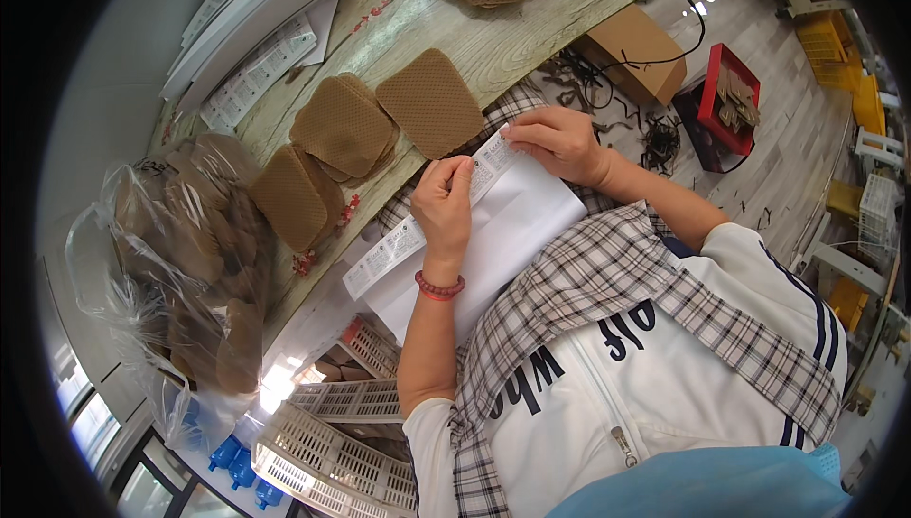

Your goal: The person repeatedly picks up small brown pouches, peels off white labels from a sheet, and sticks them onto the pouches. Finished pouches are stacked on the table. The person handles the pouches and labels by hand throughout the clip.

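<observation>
L hand (442, 210), R hand (562, 143) pinch labels (488, 169), txt (384, 257) unclear.

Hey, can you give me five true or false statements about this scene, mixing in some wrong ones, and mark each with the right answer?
1. The left hand and the right hand both hold the label sheet. True.
2. The red bracelet is on the right wrist. False: it is on the left wrist.
3. The red box has brownish pieces in it. True.
4. The clear plastic bag is to the right of the loose brown pads. False: it is to their left.
5. A plaid garment is worn over a white top. True.
</observation>
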`<state>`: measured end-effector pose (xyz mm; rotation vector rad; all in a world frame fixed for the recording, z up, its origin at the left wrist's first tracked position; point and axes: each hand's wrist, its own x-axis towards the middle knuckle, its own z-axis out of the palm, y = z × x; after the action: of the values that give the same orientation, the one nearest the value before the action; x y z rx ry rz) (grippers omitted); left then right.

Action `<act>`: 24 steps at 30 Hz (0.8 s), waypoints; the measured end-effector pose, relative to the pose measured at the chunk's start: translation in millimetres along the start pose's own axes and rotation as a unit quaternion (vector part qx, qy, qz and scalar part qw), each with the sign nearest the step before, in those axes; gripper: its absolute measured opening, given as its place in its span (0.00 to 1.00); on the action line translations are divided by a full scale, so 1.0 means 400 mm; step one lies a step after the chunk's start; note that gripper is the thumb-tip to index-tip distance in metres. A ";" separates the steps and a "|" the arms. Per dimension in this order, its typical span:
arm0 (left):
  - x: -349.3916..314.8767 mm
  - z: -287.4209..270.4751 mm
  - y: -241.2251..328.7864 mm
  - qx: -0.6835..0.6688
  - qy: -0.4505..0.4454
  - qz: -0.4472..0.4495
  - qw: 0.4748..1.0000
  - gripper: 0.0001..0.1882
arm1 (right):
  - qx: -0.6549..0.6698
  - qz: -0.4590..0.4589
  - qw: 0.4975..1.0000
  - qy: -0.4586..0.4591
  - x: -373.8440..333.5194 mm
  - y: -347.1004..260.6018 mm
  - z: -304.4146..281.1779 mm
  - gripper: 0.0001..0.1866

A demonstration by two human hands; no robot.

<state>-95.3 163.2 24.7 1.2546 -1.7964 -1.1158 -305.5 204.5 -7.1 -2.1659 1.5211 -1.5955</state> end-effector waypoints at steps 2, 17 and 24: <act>-0.005 0.000 0.015 0.004 -0.005 -0.001 1.000 0.06 | 0.004 0.077 0.997 -0.025 0.007 -0.020 -0.004 0.13; -0.011 0.008 0.003 0.010 -0.001 0.025 1.000 0.05 | -0.028 -0.005 0.999 -0.033 0.013 -0.007 -0.009 0.15; -0.012 0.009 0.000 -0.003 -0.009 0.006 1.000 0.05 | -0.056 -0.073 0.996 -0.011 -0.005 0.006 -0.008 0.16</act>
<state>-97.0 168.9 22.8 1.2326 -1.8092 -1.1289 -309.5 206.2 -8.2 -2.3993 1.5131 -1.5545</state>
